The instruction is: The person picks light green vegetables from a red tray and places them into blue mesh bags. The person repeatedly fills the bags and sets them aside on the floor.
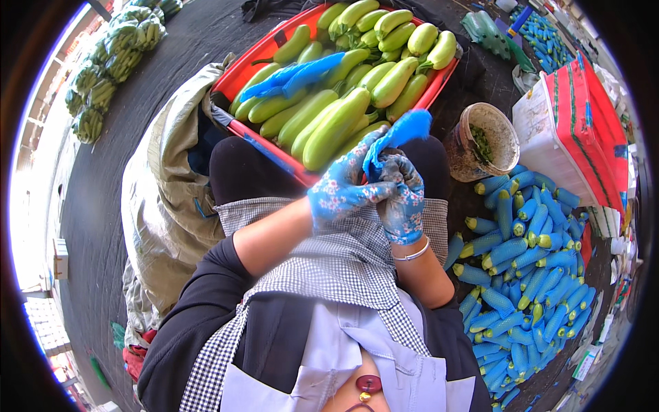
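Observation:
Both hands wear blue floral gloves with soiled fingers, close together above my lap. My right hand (403, 198) has its curled fingers on a bunched blue mesh sleeve (406, 129), which sticks up and is blurred at its end. My left hand (342, 183) lies against its left side, thumb reaching to the right hand; whether it grips the mesh cannot be told. Before my knees, a red crate (448, 85) holds many pale green zucchini (337, 129). More blue mesh sleeves (291, 77) lie across them.
At right, a dirty bucket (466, 149) holds green scraps, beside a white foam box (538, 121) with a red cover. A large pile of blue-netted zucchini (530, 268) lies below. Beige cloth (159, 180) is at left. Bagged produce (110, 67) lines the floor farther left.

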A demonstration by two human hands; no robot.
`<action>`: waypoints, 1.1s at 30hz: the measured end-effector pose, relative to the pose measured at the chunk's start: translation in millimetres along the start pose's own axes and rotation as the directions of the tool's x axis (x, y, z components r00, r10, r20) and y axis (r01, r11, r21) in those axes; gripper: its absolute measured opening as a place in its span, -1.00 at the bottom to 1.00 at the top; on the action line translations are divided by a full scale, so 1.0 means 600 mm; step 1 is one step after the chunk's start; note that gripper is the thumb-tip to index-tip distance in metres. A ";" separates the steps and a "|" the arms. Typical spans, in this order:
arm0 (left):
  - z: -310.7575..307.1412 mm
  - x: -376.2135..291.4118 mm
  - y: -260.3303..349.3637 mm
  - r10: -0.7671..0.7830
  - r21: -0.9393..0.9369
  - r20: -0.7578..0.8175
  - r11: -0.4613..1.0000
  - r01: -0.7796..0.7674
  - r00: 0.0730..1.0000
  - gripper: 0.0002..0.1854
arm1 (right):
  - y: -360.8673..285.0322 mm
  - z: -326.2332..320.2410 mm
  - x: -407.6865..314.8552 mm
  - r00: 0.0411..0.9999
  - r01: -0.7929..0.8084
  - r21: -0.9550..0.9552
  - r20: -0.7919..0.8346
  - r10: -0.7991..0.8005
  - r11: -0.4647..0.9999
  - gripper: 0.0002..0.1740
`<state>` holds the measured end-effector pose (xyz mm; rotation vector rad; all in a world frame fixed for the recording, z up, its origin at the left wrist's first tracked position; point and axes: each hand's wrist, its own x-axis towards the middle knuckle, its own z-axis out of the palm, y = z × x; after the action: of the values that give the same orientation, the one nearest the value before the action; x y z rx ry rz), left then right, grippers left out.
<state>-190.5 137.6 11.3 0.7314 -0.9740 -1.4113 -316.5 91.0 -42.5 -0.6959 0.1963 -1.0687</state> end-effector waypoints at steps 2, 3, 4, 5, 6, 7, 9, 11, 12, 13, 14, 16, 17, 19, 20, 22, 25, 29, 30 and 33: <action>-0.019 0.006 0.010 0.036 0.099 -0.037 0.995 -0.032 0.999 -0.30 | 0.005 -0.014 0.002 0.979 0.158 -0.597 -0.009 -0.204 0.786 -0.71; -0.039 0.010 0.003 0.067 -0.022 -0.060 0.997 -0.068 0.996 -0.39 | -0.010 -0.008 0.012 0.983 0.176 -0.462 0.038 -0.178 0.869 -0.72; -0.062 0.024 -0.012 0.252 -0.337 -0.060 0.906 -0.257 0.966 -0.52 | -0.026 0.000 0.022 0.984 0.174 -0.320 0.085 -0.155 0.931 -0.72; -0.094 0.025 -0.017 0.140 -0.540 -0.223 0.806 -0.242 0.965 -0.58 | -0.050 0.013 0.029 0.993 -0.086 0.462 0.114 0.038 0.882 -0.72; -0.095 0.027 -0.007 0.053 -0.570 -0.218 0.803 -0.171 0.975 -0.61 | -0.060 -0.045 0.034 0.989 -0.084 0.524 0.144 0.009 0.847 -0.71; -0.096 0.026 0.007 -0.028 -0.591 -0.227 0.798 -0.115 0.973 -0.64 | -0.074 -0.046 0.030 0.992 -0.098 0.503 -0.021 0.125 0.859 -0.75; -0.091 0.013 0.019 0.237 0.020 -0.376 0.969 -0.248 0.896 -0.68 | -0.070 -0.016 0.019 0.967 0.072 -0.089 -0.239 -0.092 0.993 -0.79; -0.097 0.013 0.021 0.674 0.877 -0.182 0.441 -0.192 0.716 -0.71 | -0.040 0.025 -0.002 0.919 0.113 -0.802 -0.139 -0.368 0.586 -0.79; -0.092 0.013 0.016 0.649 0.942 0.009 0.250 -0.225 0.761 -0.68 | -0.018 0.019 -0.027 0.967 0.153 -0.894 0.048 -0.251 0.420 -0.74; -0.076 0.009 0.018 0.575 0.963 0.193 0.046 -0.267 0.795 -0.65 | -0.015 0.012 -0.031 0.953 0.290 -0.906 0.242 -0.183 0.308 -0.66; -0.050 -0.001 0.014 0.508 0.875 0.404 0.027 -0.483 0.761 -0.63 | -0.014 0.005 -0.033 0.897 0.442 -0.870 0.428 -0.109 0.220 -0.57; -0.006 -0.011 0.016 0.399 0.703 0.612 0.123 -0.701 0.683 -0.61 | -0.051 -0.023 0.001 0.886 0.449 -0.828 0.462 -0.047 0.336 -0.56; -0.005 -0.016 0.014 0.346 0.690 0.617 0.193 -0.697 0.707 -0.61 | -0.059 -0.045 0.023 0.877 0.467 -0.835 0.479 -0.032 0.293 -0.55; -0.013 0.017 0.000 0.452 0.566 0.388 0.571 -0.594 0.804 -0.63 | -0.056 -0.044 0.038 0.937 0.347 -0.927 0.335 -0.098 0.144 -0.54; 0.005 0.017 -0.023 0.483 0.611 0.497 0.395 -0.686 0.721 -0.61 | -0.046 -0.036 0.039 0.971 0.195 -0.979 0.183 -0.150 0.064 -0.55; 0.025 -0.009 -0.072 0.449 0.629 0.702 -0.025 -0.777 0.553 -0.56 | -0.048 0.058 0.069 0.991 -0.065 -0.989 -0.048 -0.124 -0.130 -0.54; -0.028 0.002 -0.028 0.231 0.888 0.390 0.160 -0.430 0.891 -0.49 | -0.106 0.093 0.084 0.966 -0.185 -0.976 -0.159 -0.202 -0.117 -0.69; -0.133 0.054 -0.032 0.194 0.916 -0.383 -0.046 0.398 0.903 -0.33 | -0.082 0.082 0.063 0.974 -0.020 -0.999 -0.030 -0.226 0.047 -0.77; -0.144 0.062 -0.028 0.182 0.925 -0.368 -0.032 0.379 0.912 -0.32 | -0.077 0.062 0.057 0.969 0.150 -0.986 0.162 -0.187 -0.080 -0.79; -0.205 0.080 -0.024 0.034 0.851 -0.420 0.363 0.380 0.907 -0.35 | -0.081 0.036 0.045 0.942 0.300 -0.913 0.329 -0.065 -0.276 -0.85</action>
<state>-92.8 72.9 -51.0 1.9535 -1.3908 -0.6879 -328.9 62.9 8.9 -2.4984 0.9624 -0.9280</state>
